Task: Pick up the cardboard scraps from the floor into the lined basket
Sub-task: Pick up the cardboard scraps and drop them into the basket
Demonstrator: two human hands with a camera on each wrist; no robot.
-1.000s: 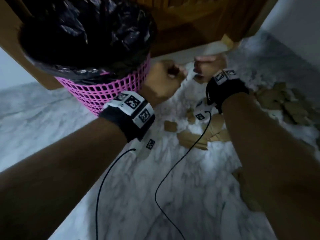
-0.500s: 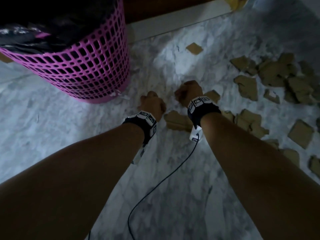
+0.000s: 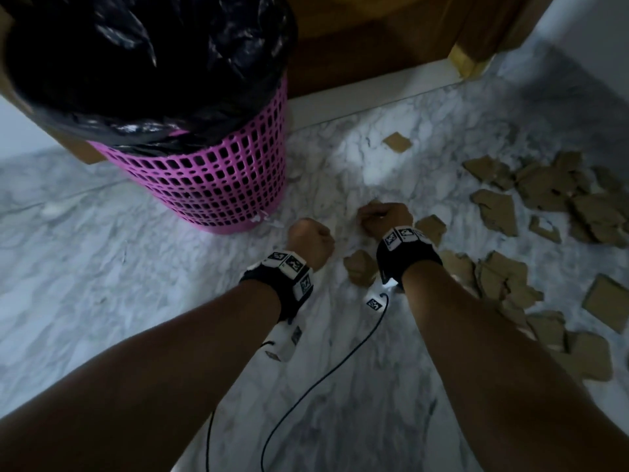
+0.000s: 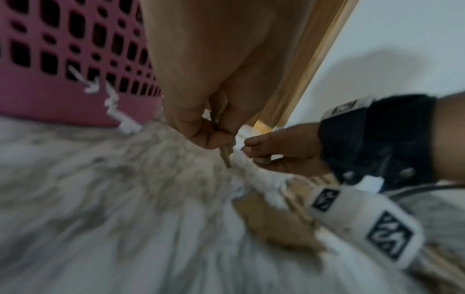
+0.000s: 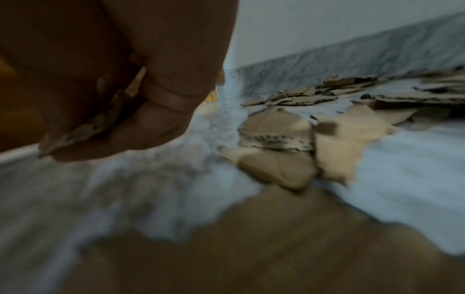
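Note:
The pink lattice basket (image 3: 218, 185) with its black liner (image 3: 143, 63) stands on the marble floor at upper left. My left hand (image 3: 311, 240) hovers low beside its base, fingers curled; in the left wrist view it (image 4: 221, 139) pinches a thin cardboard scrap (image 4: 225, 157) on edge. My right hand (image 3: 377, 216) is just to the right, also curled, and in the right wrist view grips a torn scrap (image 5: 100, 121) between thumb and fingers. One loose scrap (image 3: 360, 267) lies between my wrists. Several more scraps (image 3: 551, 189) are spread on the floor to the right.
A wooden door frame (image 3: 374, 35) and a white threshold (image 3: 374, 86) run behind the basket. A pale wall with a marble skirting (image 5: 352, 55) bounds the right side. Black cables (image 3: 323, 379) trail from my wrist cameras over the floor.
Both hands dropped from beside the basket's rim down to the floor among the scraps. In the last half second they stayed in about the same place.

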